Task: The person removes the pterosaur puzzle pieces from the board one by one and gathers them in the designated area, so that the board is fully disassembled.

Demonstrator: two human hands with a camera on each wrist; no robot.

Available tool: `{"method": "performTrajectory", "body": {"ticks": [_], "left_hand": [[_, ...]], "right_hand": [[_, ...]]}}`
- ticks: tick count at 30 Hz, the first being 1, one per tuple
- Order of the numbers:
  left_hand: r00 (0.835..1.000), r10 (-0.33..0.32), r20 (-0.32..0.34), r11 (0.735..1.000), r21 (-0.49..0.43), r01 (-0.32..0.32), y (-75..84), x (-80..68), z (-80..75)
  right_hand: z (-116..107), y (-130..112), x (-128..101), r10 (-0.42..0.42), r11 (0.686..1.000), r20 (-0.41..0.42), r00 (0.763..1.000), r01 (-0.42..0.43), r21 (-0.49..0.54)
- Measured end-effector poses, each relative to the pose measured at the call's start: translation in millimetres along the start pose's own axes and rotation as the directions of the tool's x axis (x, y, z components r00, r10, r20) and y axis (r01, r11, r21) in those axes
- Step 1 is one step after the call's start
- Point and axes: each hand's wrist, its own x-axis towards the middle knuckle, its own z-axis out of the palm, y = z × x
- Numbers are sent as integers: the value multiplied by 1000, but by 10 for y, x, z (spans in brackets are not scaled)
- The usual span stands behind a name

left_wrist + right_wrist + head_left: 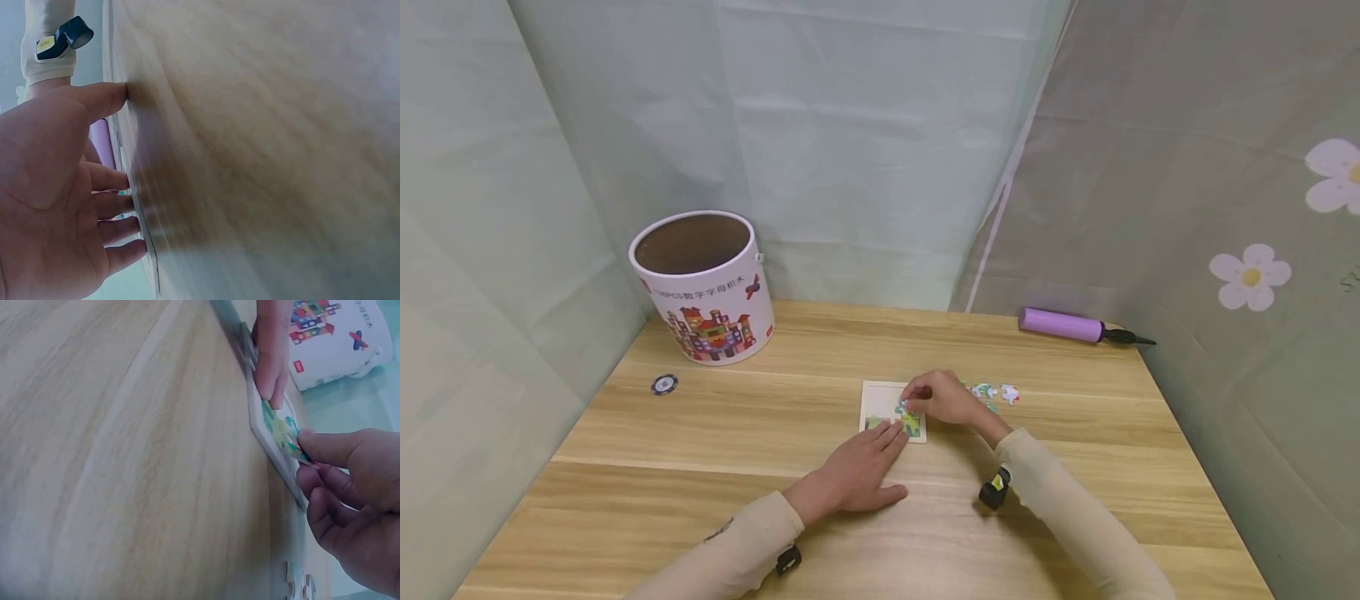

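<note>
A small puzzle board [880, 390] with a pale frame lies on the wooden table, several green and yellow pieces set along its near side. My right hand [943, 398] pinches a puzzle piece [300, 450] between thumb and fingers, low over the right part of the board. My left hand [867, 468] lies with fingers extended, their tips [270, 394] on the board's near edge and its pieces. In the left wrist view the left hand [56, 194] shows its palm, thumb spread away and touching the table. Loose puzzle pieces [1009, 393] lie right of the board, partly behind the right hand.
A large white bucket [718, 312] with printed blocks stands at the back left. A poker chip [664, 384] lies in front of it. At the back right is a purple hand pump [1060, 324] with a black nozzle. Fabric curtains [880, 150] hang behind the table.
</note>
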Motion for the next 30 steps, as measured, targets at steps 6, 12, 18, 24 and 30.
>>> {"method": "performTrajectory", "body": {"ticks": [6, 12, 18, 24, 30], "left_hand": [[1000, 0, -4, 1000, 3, 0, 5, -1, 1], [1000, 4, -14, 1000, 5, -4, 4, -2, 13], [1000, 1, -12, 1000, 8, -1, 10, -5, 2], [1000, -5, -8, 1000, 15, 5, 9, 2, -2], [1000, -3, -11, 1000, 19, 4, 23, 3, -9]], "right_hand": [[-85, 5, -50, -17, 998, -37, 999, 19, 53], [-215, 58, -163, 22, 996, -60, 998, -17, 84], [-354, 124, -322, 50, 997, -104, 993, -43, 69], [-482, 228, -528, 67, 996, -146, 987, -59, 61], [-608, 370, -723, 110, 994, -181, 977, -105, 37]]}}
